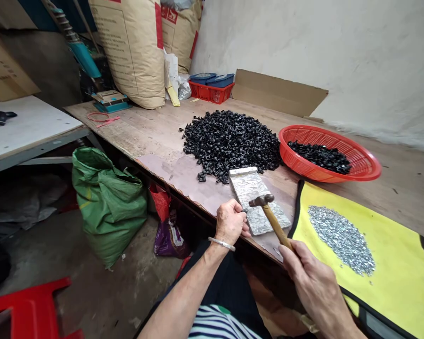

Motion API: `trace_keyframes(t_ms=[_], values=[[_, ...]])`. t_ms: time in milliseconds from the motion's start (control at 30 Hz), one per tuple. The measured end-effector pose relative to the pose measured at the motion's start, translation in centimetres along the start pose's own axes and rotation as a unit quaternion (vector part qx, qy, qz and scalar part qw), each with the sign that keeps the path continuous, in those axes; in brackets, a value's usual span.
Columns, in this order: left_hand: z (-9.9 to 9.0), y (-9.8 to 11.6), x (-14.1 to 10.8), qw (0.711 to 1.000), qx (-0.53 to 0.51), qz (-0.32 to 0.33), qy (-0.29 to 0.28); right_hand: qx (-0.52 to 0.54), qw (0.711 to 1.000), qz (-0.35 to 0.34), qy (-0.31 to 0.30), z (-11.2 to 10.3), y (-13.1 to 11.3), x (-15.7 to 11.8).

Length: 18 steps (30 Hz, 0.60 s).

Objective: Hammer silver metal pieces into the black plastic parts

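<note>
Wooden bench (127, 127), hammer (275, 221) held over a stone slab (249, 188)

Right hand (314, 282) wraps firmly round the hammer's handle, its head just above the slab. Left hand (229, 221) is curled shut at the slab's edge; can't tell what it's pinching. Heap of small black parts (229, 143) sits beyond the left hand; silver bits (341, 240) lie past the right.

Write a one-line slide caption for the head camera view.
Left hand at speckled slab, right hand holding hammer over it, black parts heaped behind.
</note>
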<state>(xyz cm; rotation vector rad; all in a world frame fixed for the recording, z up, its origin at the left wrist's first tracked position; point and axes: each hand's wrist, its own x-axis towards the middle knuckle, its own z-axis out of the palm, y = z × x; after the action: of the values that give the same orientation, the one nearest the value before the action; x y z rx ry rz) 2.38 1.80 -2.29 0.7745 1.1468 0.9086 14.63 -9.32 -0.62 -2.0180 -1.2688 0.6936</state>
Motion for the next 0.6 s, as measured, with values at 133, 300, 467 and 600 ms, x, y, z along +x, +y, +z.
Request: trace_keyframes(t_ms=[133,300,467,600], values=[[0.0,0.0,0.1,1.000,-0.001,-0.003,0.001,-0.155,0.985,-0.073,0.024,0.0,-0.2,-0.1],[-0.1,0.0,0.2,1.000,-0.007,-0.011,-0.009,-0.187,0.966,-0.121,0.128,-1.2,-1.5,-1.2],[-0.1,0.1,0.3,1.000,-0.003,-0.011,-0.005,-0.286,0.934,-0.150,0.154,0.0,-1.2,-1.6],[0.0,0.2,0.2,1.000,-0.006,-0.009,-0.003,-0.315,0.921,-0.182,0.137,0.0,-1.0,-1.3]])
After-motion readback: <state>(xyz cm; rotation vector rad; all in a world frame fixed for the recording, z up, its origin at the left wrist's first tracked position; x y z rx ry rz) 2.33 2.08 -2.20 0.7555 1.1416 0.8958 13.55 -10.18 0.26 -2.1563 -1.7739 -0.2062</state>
